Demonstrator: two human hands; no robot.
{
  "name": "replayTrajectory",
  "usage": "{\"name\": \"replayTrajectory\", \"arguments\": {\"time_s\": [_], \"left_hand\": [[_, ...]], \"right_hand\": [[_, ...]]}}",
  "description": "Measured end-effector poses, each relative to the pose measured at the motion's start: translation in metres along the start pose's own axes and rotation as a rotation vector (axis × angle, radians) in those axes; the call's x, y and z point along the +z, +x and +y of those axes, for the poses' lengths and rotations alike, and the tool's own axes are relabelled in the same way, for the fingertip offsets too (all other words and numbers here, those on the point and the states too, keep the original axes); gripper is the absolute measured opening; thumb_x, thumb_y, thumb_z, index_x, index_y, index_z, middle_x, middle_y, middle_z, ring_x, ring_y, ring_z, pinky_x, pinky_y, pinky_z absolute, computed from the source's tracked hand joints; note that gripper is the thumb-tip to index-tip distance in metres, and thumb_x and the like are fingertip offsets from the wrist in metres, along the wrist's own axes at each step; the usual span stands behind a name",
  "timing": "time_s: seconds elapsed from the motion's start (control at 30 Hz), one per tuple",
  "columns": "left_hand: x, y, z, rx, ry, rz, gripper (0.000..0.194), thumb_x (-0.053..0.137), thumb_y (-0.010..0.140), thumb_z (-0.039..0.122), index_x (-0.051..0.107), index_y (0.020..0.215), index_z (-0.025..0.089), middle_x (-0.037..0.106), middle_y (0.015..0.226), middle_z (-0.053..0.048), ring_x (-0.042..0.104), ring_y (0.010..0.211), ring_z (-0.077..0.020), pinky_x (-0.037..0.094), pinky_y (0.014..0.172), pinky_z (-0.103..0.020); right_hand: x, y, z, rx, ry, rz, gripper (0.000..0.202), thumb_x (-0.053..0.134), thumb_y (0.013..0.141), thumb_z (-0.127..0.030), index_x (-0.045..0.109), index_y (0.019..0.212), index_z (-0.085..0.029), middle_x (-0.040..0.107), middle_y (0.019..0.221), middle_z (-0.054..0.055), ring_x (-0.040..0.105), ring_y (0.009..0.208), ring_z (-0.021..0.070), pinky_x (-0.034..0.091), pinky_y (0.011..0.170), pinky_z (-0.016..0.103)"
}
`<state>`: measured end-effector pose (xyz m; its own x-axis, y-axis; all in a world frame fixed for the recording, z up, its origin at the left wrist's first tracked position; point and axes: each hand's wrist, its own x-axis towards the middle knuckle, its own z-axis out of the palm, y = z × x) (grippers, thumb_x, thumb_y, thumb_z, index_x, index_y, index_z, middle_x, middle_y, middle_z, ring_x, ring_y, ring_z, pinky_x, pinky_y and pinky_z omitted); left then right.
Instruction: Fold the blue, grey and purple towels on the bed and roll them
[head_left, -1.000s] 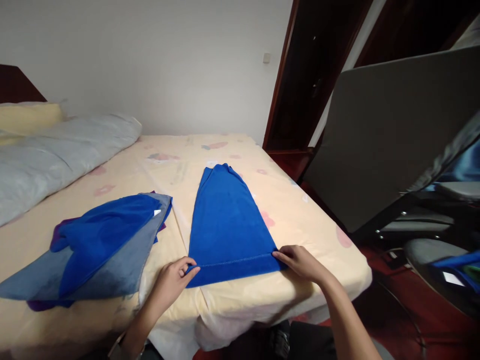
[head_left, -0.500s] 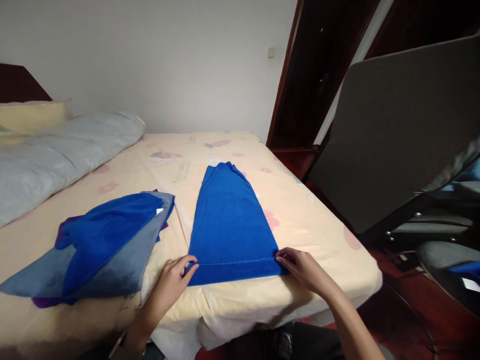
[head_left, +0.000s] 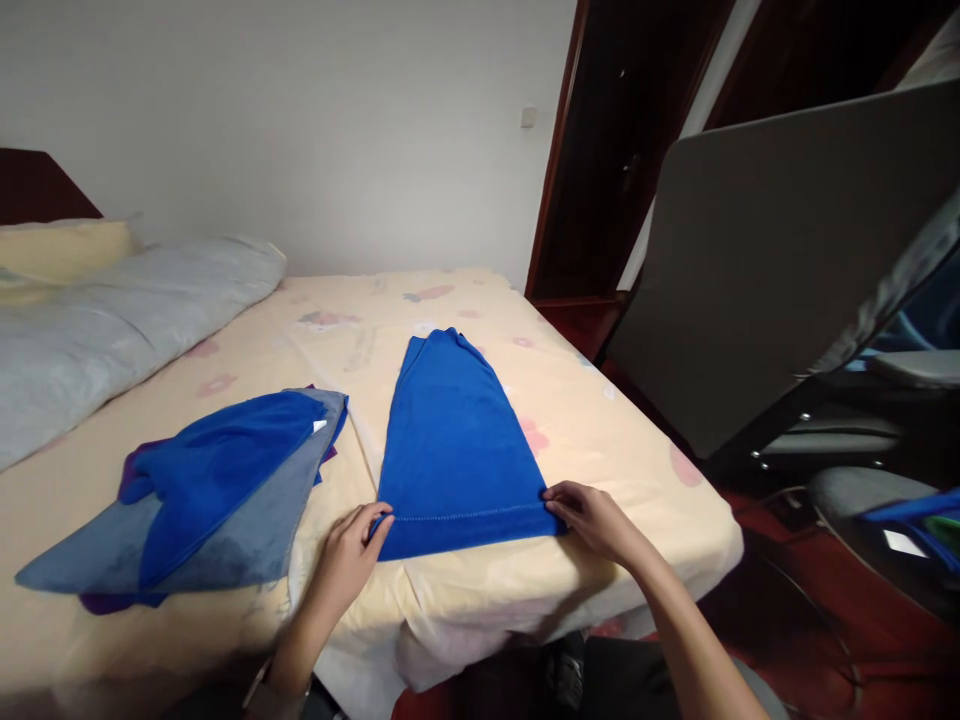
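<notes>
A blue cloth (head_left: 461, 430) lies flat on the bed, narrow at its far end and wide at the near edge, where a folded band with a stitched seam runs across. My left hand (head_left: 360, 540) pinches the band's left end between thumb and fingers. At the right end, my right hand (head_left: 589, 515) pinches the same band. Left of my left hand is a loose pile of cloths, with a blue cloth (head_left: 232, 445) on top of a grey cloth (head_left: 255, 540) and bits of purple showing beneath.
The bed (head_left: 637, 480) has a pale yellow patterned sheet. A long grey bolster (head_left: 135, 325) and a yellow pillow (head_left: 67, 255) lie at the back left. To the right stand a dark panel (head_left: 765, 260) and a stool (head_left: 847, 500) bearing more cloth.
The view has shifted slightly, so the panel and stool sit further left in the picture. Both hands keep their pinch on the blue cloth's near band.
</notes>
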<state>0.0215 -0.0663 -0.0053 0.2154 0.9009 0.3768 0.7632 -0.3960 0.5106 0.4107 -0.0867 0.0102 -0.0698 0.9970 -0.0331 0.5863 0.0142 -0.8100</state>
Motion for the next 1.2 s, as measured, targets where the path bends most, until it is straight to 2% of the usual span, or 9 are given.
{"name": "replayTrajectory", "arguments": {"time_s": [0.2, 0.33, 0.47, 0.63, 0.73, 0.83, 0.9, 1.07, 1.2], "left_hand": [[0.002, -0.001, -0.001, -0.011, 0.015, 0.052, 0.024, 0.051, 0.095, 0.038, 0.066, 0.105, 0.023, 0.073, 0.09, -0.005, 0.068, 0.074, -0.0175, 0.055, 0.073, -0.028], [0.003, 0.0, 0.002, 0.029, 0.057, 0.028, 0.024, 0.049, 0.095, 0.038, 0.067, 0.099, 0.023, 0.073, 0.09, -0.005, 0.068, 0.075, -0.018, 0.056, 0.075, -0.029], [0.003, 0.001, 0.003, 0.068, 0.107, 0.02, 0.022, 0.049, 0.096, 0.034, 0.068, 0.097, 0.022, 0.072, 0.093, -0.005, 0.069, 0.08, -0.0185, 0.055, 0.076, -0.029], [-0.001, -0.001, 0.001, 0.222, 0.269, 0.074, 0.022, 0.05, 0.096, 0.028, 0.071, 0.097, 0.022, 0.07, 0.097, -0.008, 0.067, 0.092, -0.0218, 0.052, 0.085, -0.034], [-0.007, -0.004, 0.005, 0.352, 0.273, 0.017, 0.022, 0.05, 0.095, 0.022, 0.072, 0.1, 0.023, 0.071, 0.096, -0.008, 0.067, 0.092, -0.0221, 0.051, 0.087, -0.036], [-0.014, -0.006, 0.011, 0.397, 0.207, -0.072, 0.02, 0.055, 0.093, 0.025, 0.071, 0.105, 0.023, 0.071, 0.1, -0.007, 0.067, 0.096, -0.0234, 0.053, 0.088, -0.038], [-0.017, -0.007, 0.012, 0.387, 0.178, -0.118, 0.022, 0.06, 0.089, 0.029, 0.07, 0.108, 0.025, 0.071, 0.105, -0.007, 0.067, 0.1, -0.0253, 0.055, 0.088, -0.039], [-0.018, -0.007, 0.001, 0.359, 0.152, -0.155, 0.033, 0.062, 0.082, 0.023, 0.068, 0.113, 0.031, 0.071, 0.113, -0.004, 0.067, 0.106, -0.0262, 0.057, 0.091, -0.039], [-0.016, -0.005, -0.008, 0.325, 0.135, -0.159, 0.038, 0.055, 0.08, 0.013, 0.07, 0.111, 0.03, 0.071, 0.113, -0.003, 0.067, 0.108, -0.024, 0.055, 0.095, -0.037]], "right_hand": [[-0.003, 0.004, 0.008, 0.019, 0.018, -0.071, 0.025, 0.057, 0.087, -0.043, 0.065, 0.094, -0.02, 0.068, 0.077, 0.003, 0.062, 0.07, 0.0199, 0.044, 0.06, 0.028], [-0.002, 0.005, 0.009, 0.035, -0.035, -0.095, 0.021, 0.055, 0.088, -0.039, 0.063, 0.095, -0.021, 0.067, 0.077, 0.002, 0.061, 0.069, 0.0192, 0.043, 0.06, 0.028], [0.0, 0.005, 0.006, 0.006, -0.163, -0.039, 0.017, 0.056, 0.088, -0.034, 0.064, 0.097, -0.021, 0.066, 0.089, 0.005, 0.062, 0.077, 0.0202, 0.046, 0.068, 0.03], [-0.003, 0.001, 0.004, -0.057, -0.264, -0.013, 0.018, 0.052, 0.091, -0.03, 0.066, 0.098, -0.021, 0.06, 0.097, 0.007, 0.061, 0.084, 0.0204, 0.047, 0.075, 0.032], [-0.007, -0.002, -0.001, -0.11, -0.271, -0.012, 0.022, 0.046, 0.095, -0.027, 0.067, 0.097, -0.022, 0.06, 0.097, 0.007, 0.06, 0.084, 0.0207, 0.047, 0.075, 0.032], [-0.011, -0.007, -0.012, -0.183, -0.244, 0.024, 0.024, 0.044, 0.095, -0.024, 0.068, 0.094, -0.022, 0.06, 0.099, 0.008, 0.06, 0.086, 0.0217, 0.048, 0.075, 0.033], [-0.012, -0.01, -0.02, -0.24, -0.187, 0.017, 0.023, 0.046, 0.092, -0.02, 0.069, 0.094, -0.023, 0.06, 0.103, 0.008, 0.06, 0.09, 0.022, 0.049, 0.078, 0.033], [-0.009, -0.015, -0.026, -0.251, -0.167, -0.2, 0.034, 0.058, 0.079, -0.013, 0.071, 0.108, -0.025, 0.063, 0.118, 0.006, 0.057, 0.111, 0.0253, 0.046, 0.098, 0.035], [-0.004, -0.012, -0.018, -0.212, -0.253, -0.191, 0.047, 0.059, 0.072, -0.011, 0.07, 0.116, -0.024, 0.064, 0.119, 0.007, 0.058, 0.11, 0.0263, 0.047, 0.095, 0.034]]}}
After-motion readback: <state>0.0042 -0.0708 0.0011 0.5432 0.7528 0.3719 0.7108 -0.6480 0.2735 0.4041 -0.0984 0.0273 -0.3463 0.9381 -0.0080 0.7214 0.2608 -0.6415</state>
